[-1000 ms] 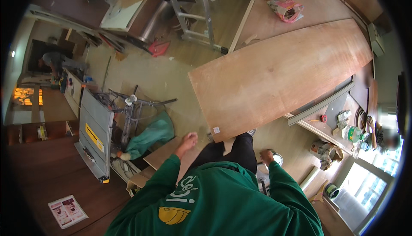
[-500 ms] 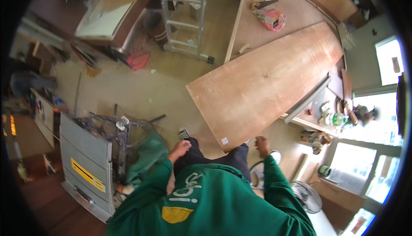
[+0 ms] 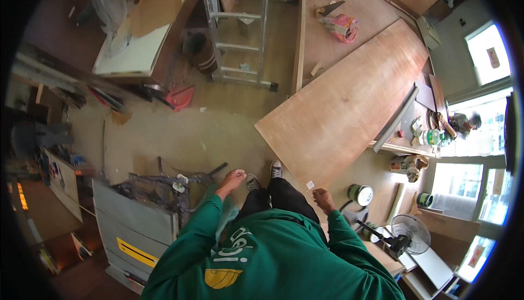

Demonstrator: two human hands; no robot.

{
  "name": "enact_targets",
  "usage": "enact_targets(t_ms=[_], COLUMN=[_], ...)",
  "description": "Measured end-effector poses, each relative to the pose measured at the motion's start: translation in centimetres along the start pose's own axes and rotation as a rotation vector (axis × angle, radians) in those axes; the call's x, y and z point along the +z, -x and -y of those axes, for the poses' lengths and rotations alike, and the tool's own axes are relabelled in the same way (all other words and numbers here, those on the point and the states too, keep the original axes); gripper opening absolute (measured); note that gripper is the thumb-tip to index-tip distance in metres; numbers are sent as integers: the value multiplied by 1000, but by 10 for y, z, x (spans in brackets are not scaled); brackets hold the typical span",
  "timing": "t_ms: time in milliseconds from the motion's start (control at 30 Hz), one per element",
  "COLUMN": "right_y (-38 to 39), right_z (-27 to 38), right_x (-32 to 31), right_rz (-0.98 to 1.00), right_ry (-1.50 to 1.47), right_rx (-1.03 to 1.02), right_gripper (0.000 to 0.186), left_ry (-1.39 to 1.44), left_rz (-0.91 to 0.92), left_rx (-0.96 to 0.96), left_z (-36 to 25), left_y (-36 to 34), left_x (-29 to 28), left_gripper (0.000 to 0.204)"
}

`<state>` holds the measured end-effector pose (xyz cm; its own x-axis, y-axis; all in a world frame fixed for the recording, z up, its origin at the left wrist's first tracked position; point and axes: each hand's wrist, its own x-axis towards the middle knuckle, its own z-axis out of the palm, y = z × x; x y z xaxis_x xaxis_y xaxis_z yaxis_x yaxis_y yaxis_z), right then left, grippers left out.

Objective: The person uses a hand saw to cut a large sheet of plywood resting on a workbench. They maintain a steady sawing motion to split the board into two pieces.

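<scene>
My left hand (image 3: 232, 182) hangs in front of my left thigh, its fingers curled in and nothing visible in them. Loosely closed too, my right hand (image 3: 323, 199) is beside the near corner of a large plywood sheet (image 3: 345, 101); I see no grip on the sheet. That long reddish-brown sheet lies slanted across a wooden worktable (image 3: 333, 54), with its near end overhanging toward me. A small white label (image 3: 310, 184) is on its near corner. To the left of my left hand stands a dark metal frame (image 3: 185, 183) beside a grey panelled unit (image 3: 134, 221).
An aluminium ladder (image 3: 238, 45) stands ahead, with a red dustpan (image 3: 180, 97) on the floor to its left. A handsaw (image 3: 332, 8) and a pink bag (image 3: 344, 26) lie on the worktable. To my right are a standing fan (image 3: 409, 235) and a can (image 3: 360, 194).
My feet have shifted and both now show. My left hand has swung forward, and my right hand has come in toward my body. More of the fan and the cans is visible at right.
</scene>
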<state>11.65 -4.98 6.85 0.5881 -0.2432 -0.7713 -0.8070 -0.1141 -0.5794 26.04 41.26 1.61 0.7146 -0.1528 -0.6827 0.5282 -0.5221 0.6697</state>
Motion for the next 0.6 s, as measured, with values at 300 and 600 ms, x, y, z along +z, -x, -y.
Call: enact_targets(t_ms=[300, 600], right_y=[-67, -177], right_z=[-32, 115], right_x=[12, 66], right_rz=[-8, 1], right_ry=[-278, -349], right_rx=[464, 111], right_gripper=[20, 29], left_ry=[-161, -128], left_rz=[262, 82], left_rx=[28, -125], left_z=[-41, -112], left_y=[-52, -88], left_x=[-70, -194], left_gripper=[49, 60])
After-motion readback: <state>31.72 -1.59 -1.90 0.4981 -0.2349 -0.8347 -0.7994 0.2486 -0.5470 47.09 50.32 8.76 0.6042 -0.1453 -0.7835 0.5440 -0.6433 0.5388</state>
